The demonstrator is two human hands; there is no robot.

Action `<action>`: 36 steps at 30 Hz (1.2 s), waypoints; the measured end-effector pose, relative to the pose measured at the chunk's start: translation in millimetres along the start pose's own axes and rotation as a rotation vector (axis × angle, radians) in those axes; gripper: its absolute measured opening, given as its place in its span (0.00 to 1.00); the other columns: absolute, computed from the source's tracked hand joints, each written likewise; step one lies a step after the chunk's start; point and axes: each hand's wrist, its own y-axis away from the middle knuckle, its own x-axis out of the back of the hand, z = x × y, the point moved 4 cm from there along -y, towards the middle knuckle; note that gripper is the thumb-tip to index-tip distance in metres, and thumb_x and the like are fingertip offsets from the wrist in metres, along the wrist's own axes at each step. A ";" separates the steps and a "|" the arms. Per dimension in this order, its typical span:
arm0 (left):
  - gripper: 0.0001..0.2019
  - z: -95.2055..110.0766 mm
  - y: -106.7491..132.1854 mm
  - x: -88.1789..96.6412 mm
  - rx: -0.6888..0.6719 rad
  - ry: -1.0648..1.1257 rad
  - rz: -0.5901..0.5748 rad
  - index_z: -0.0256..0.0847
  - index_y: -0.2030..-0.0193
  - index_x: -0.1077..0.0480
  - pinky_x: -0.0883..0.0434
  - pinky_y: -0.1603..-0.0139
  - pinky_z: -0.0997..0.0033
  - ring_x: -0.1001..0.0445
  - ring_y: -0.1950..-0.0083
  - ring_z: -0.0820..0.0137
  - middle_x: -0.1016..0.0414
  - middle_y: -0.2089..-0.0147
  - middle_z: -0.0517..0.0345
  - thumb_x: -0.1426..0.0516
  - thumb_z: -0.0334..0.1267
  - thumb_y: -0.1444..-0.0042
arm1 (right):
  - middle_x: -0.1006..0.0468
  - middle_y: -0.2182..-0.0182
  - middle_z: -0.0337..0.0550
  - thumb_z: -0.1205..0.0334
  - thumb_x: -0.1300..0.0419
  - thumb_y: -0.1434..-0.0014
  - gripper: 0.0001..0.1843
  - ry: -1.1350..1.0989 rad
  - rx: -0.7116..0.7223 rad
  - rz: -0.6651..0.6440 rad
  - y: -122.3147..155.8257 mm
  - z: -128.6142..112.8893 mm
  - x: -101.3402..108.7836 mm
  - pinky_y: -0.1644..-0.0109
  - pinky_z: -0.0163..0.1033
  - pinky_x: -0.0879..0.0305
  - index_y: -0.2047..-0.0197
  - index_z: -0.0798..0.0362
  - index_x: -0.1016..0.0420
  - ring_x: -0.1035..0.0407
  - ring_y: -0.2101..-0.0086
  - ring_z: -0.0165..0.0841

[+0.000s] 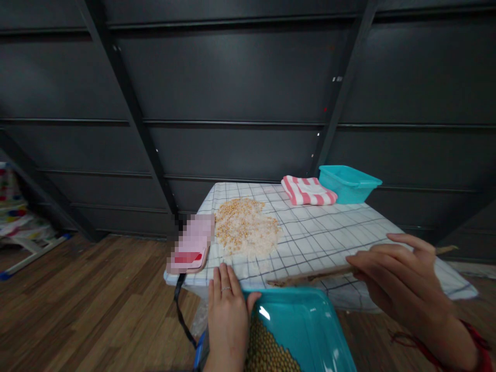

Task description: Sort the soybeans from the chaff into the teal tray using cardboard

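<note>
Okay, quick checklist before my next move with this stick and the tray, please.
1. Right hand grips the wooden stick: ok.
2. Left hand steadies the teal tray: ok, it rests at the tray's far corner.
3. Room in the tray: ok, yellow grains cover only the near part.
4. Grain pile stays on the checked cloth: ok.
5. Pink object clear of the pile: not ok, it lies right beside it.
6. What supports the tray: cannot tell, hidden.
</note>
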 end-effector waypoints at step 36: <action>0.30 -2.2 1.3 0.6 0.033 0.000 -0.003 0.21 0.51 0.33 0.33 0.51 0.50 0.33 0.46 0.49 0.31 0.48 0.29 0.52 0.52 0.44 | 0.27 0.79 0.34 0.68 0.49 0.41 0.06 0.089 0.030 0.126 -18.8 -6.7 -49.7 0.55 0.43 0.45 0.68 0.53 0.35 0.37 0.74 0.28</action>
